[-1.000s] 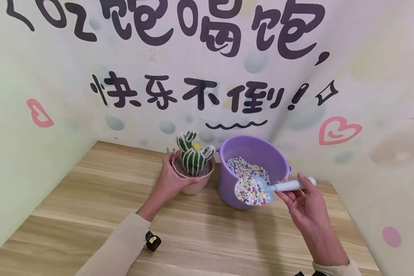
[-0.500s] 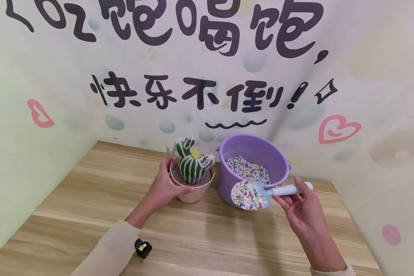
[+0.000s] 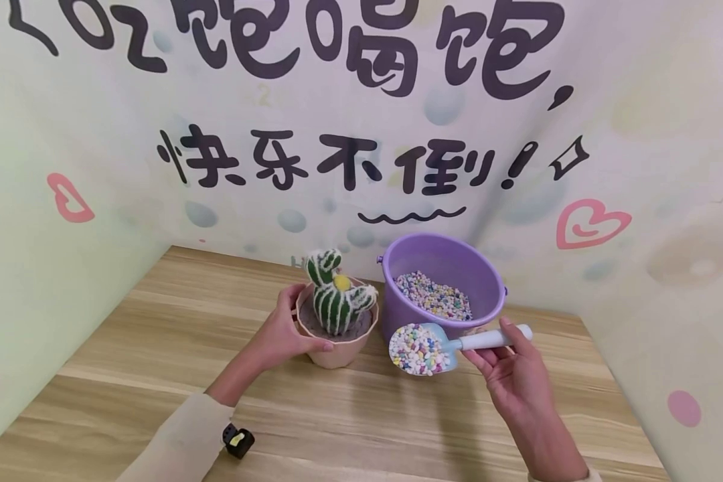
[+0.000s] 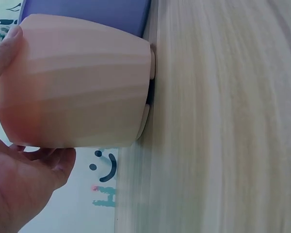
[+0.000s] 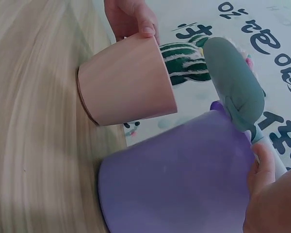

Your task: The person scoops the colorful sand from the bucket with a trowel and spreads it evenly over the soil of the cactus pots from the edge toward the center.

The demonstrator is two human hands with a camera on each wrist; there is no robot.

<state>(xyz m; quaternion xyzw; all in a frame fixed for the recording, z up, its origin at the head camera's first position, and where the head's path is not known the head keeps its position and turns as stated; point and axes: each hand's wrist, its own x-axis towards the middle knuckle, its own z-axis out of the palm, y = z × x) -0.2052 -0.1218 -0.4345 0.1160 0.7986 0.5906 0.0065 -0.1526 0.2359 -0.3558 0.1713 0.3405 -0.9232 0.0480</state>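
My left hand (image 3: 280, 340) grips the rim and side of a pale pink flowerpot (image 3: 337, 353), thumb at the near rim. A green cactus (image 3: 333, 311) with white stripes and a yellow flower stands in its grey filling. In the left wrist view the pot's footed base (image 4: 144, 116) is close over the wood. My right hand (image 3: 518, 381) pinches the white handle of a light blue scoop (image 3: 436, 335). Small multicoloured pebbles (image 3: 418, 351) fill the scoop, which is held in front of a purple bucket (image 3: 396, 311). From the right wrist I see the scoop's underside (image 5: 235, 80).
More multicoloured pebbles (image 3: 434, 298) lie inside the bucket. Pot and bucket are side by side on a wooden table (image 3: 313, 428), near the back wall cloth (image 3: 265, 201) with large dark lettering. A small black device (image 3: 238, 442) is at the left cuff.
The flowerpot has come toward me with the left hand, and its cactus shows lower in view. The filled scoop has moved left and nearer, away from over the bucket's rim.
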